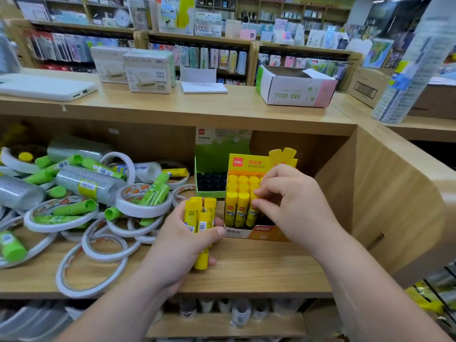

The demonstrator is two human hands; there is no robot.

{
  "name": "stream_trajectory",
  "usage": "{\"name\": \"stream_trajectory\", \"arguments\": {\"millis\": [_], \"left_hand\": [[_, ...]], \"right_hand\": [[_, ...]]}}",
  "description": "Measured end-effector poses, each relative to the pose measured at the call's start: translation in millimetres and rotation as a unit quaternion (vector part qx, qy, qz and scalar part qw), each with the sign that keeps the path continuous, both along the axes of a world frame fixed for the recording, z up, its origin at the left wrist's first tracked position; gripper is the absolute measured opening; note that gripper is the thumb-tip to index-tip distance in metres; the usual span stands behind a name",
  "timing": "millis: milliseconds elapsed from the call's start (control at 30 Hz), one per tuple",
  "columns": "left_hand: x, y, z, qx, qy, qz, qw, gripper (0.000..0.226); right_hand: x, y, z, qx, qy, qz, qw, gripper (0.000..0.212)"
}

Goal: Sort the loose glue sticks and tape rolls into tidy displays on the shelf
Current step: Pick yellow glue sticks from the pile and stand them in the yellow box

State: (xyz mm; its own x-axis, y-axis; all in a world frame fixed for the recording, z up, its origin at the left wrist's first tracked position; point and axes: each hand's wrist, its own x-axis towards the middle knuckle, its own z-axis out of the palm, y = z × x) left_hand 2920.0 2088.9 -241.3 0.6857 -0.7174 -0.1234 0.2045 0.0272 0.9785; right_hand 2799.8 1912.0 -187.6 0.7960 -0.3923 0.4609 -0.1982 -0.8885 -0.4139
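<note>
My left hand point(180, 245) grips a bundle of several yellow glue sticks point(200, 215) upright over the shelf board. My right hand point(288, 206) reaches into the yellow display box point(246, 164) and pinches a yellow glue stick point(254, 211) standing in its front row. Rows of yellow sticks fill the box's left side. Behind it stands a green display box point(209, 191) with dark-capped sticks. To the left lies a loose heap of green glue sticks point(74, 208), white double-sided tape rings point(143, 208) and clear tape rolls point(86, 183).
The wooden shelf point(246, 272) has a side wall at right and a counter above holding a white carton point(293, 90), boxed items point(148, 72) and a wrapped tape stack point(414, 70). More clear tape rolls point(239, 312) sit on the shelf below.
</note>
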Motion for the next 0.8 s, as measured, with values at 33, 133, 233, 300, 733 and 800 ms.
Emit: {"name": "stream_trajectory", "arguments": {"millis": [33,133,233,300,733,800], "left_hand": [[1,0,0,-0.003,0.009,0.004,1.0,0.043],[2,1,3,-0.009,0.033,0.009,0.999,0.042],[2,3,8,-0.012,0.057,-0.003,0.998,0.048],[0,6,12,-0.028,0.102,-0.016,0.994,0.051],[-32,10,41,-0.109,0.217,-0.014,0.97,0.047],[-35,8,41,-0.104,0.211,0.002,0.972,0.051]], "right_hand": [[-1,1,-1,-0.001,0.004,-0.001,1.0,0.007],[-1,3,-4,-0.02,0.002,-0.004,1.0,0.006],[0,4,-8,-0.052,-0.002,-0.005,0.999,0.006],[0,4,-10,-0.067,-0.004,-0.008,0.998,0.007],[-18,22,-5,-0.007,-0.103,0.017,0.994,0.029],[-25,41,3,0.093,-0.133,0.077,0.984,0.026]]}}
